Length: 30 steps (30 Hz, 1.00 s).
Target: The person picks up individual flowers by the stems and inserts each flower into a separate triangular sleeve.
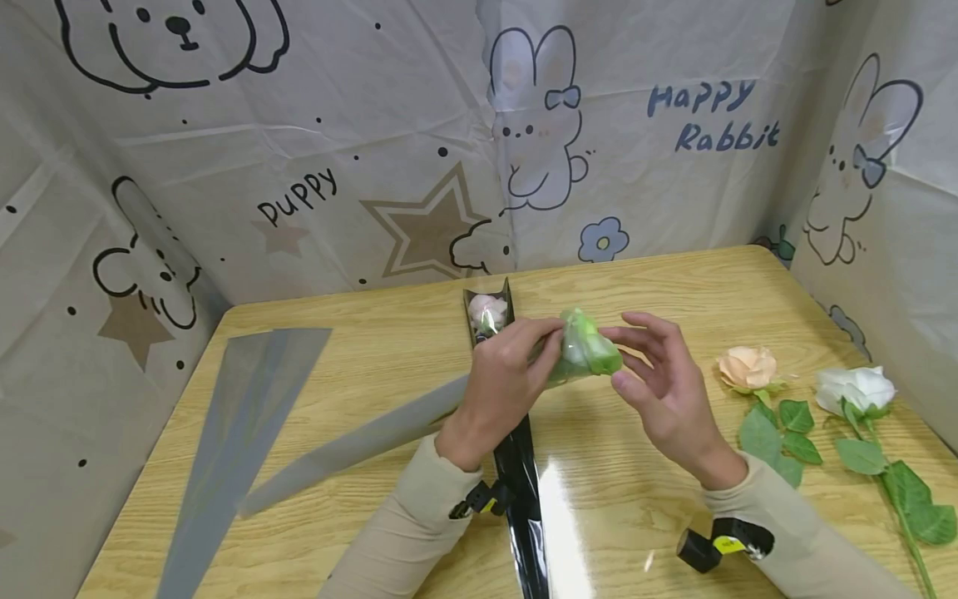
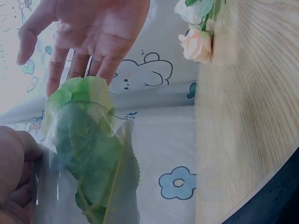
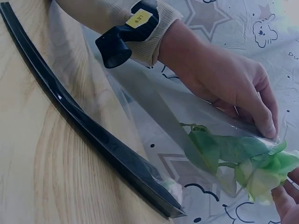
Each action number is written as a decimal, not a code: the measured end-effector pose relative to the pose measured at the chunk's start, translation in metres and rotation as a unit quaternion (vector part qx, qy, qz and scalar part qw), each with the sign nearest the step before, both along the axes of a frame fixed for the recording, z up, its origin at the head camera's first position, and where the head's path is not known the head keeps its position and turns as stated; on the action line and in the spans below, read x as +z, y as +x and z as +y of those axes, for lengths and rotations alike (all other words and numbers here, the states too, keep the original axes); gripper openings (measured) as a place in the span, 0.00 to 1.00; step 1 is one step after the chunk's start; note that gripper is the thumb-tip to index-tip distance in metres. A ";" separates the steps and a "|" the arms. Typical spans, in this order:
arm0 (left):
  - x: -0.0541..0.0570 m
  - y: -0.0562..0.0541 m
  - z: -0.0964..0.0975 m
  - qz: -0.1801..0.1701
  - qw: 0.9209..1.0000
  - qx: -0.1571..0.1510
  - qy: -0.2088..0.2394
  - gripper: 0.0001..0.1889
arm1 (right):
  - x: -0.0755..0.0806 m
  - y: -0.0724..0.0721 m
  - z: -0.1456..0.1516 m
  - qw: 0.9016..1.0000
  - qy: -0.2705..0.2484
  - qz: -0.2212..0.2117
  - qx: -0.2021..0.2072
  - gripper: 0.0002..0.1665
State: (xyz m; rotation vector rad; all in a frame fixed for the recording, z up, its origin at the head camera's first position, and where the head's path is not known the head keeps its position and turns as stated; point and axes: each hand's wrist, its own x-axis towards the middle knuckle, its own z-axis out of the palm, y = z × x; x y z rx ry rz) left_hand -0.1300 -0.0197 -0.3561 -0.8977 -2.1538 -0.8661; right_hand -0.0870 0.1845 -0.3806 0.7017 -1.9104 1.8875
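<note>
A light green artificial rose [image 1: 591, 345] sits in a long translucent grey flower sleeve [image 1: 359, 428], its leaves and stem showing through the film in both wrist views. My left hand [image 1: 497, 383] pinches the sleeve's rim just below the bloom, thumb and fingers on the film. The sleeve's narrow end slopes down to the left. At the other side, my right hand [image 1: 669, 399] has its fingers loosely extended around the petals. In the left wrist view, the right hand's [image 2: 96, 32] fingertips meet the top of the green bloom [image 2: 79, 93], palm facing the camera.
Under the left forearm, a black sleeve [image 1: 524, 482] with a pale pink rose [image 1: 488, 313] lies lengthwise on the wooden table [image 1: 397, 333]. Flat grey sleeves [image 1: 243, 416] lie at left. A peach rose [image 1: 748, 368] and a white rose [image 1: 855, 389] lie at right. Printed cloth hangs behind.
</note>
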 end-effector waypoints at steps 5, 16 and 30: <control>0.000 0.001 0.000 -0.005 1.000 0.003 0.000 0.07 | -0.003 0.000 -0.002 1.000 0.012 0.002 0.004 0.38; 0.000 0.002 0.002 0.002 1.000 0.010 -0.004 0.07 | -0.007 0.002 -0.007 0.999 0.032 0.020 0.019 0.35; 0.001 0.007 0.006 0.012 0.999 0.016 -0.028 0.06 | -0.012 0.004 -0.012 0.998 0.052 0.018 0.020 0.36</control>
